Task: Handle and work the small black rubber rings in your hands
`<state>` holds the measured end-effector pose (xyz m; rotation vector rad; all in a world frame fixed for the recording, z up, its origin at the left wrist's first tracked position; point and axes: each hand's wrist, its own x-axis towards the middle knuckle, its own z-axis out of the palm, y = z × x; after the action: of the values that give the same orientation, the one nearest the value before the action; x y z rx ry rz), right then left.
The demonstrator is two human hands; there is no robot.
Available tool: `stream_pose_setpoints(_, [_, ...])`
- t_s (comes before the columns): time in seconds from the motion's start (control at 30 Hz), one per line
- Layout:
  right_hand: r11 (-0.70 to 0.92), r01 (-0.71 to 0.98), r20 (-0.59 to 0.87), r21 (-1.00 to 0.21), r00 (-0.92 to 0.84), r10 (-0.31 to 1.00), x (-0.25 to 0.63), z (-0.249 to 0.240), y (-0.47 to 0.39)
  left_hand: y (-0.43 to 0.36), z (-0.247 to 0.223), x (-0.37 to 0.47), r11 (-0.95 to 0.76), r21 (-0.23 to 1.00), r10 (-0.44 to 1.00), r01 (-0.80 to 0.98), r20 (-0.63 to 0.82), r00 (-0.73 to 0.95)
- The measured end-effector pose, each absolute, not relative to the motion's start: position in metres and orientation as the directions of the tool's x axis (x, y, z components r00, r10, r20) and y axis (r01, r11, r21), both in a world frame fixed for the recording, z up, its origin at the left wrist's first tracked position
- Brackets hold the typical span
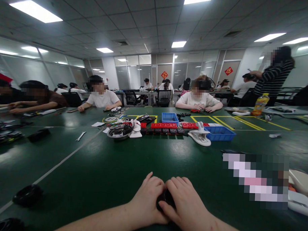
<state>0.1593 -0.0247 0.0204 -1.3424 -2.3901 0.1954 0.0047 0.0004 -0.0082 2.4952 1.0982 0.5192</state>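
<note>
Low over the near middle of the green table, my left hand (146, 196) and my right hand (187, 201) come together around a small dark, shiny black object (167, 198). Fingers of both hands curl over its top and sides, so most of it is hidden and its kind cannot be made out. My right thumb lies across its near side. A rounded, glossy black thing (28, 195) sits apart at the left, and more black pieces (7, 225) show at the lower left corner.
Across the green table (111, 168) stand red power strips (163, 125), white clamp stands (201, 135), blue bins (220, 133) and a bowl of cables (120, 130). A wrench (81, 136) lies left. White items (300, 201) are at right. Several people sit beyond.
</note>
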Motion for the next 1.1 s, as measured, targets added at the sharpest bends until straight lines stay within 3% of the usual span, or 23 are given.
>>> stream_pose_setpoints(0.2, [0.713, 0.586, 0.333, -0.385, -0.633, 0.699, 0.164, 0.024, -0.026, 0.014, -0.009, -0.003, -0.747, 0.463, 0.601, 0.477, 0.164, 0.783])
stream_pose_setpoints(0.43, [0.893, 0.277, 0.470, -0.355, -0.773, 0.426, 0.163, 0.015, -0.023, 0.016, -0.008, -0.005, -0.760, 0.455, 0.579, 0.464, 0.152, 0.801])
stream_pose_setpoints(0.7, [0.938, 0.208, 0.531, -0.279, -0.780, 0.331, 0.162, 0.012, -0.026, 0.015, -0.004, -0.004, -0.753, 0.456, 0.584, 0.474, 0.131, 0.801])
stream_pose_setpoints(0.83, [0.914, 0.263, 0.560, -0.308, -0.727, 0.398, 0.166, 0.025, -0.032, 0.012, -0.002, -0.003, -0.743, 0.468, 0.599, 0.478, 0.147, 0.787])
stream_pose_setpoints(1.0, [0.713, 0.594, 0.477, -0.372, -0.536, 0.696, 0.167, 0.034, -0.030, 0.009, 0.001, -0.004, -0.699, 0.516, 0.654, 0.495, 0.180, 0.735])
stream_pose_setpoints(1.1, [0.572, 0.742, 0.372, -0.348, -0.451, 0.811, 0.163, 0.030, -0.028, 0.005, -0.002, -0.002, -0.671, 0.504, 0.704, 0.544, 0.203, 0.681])
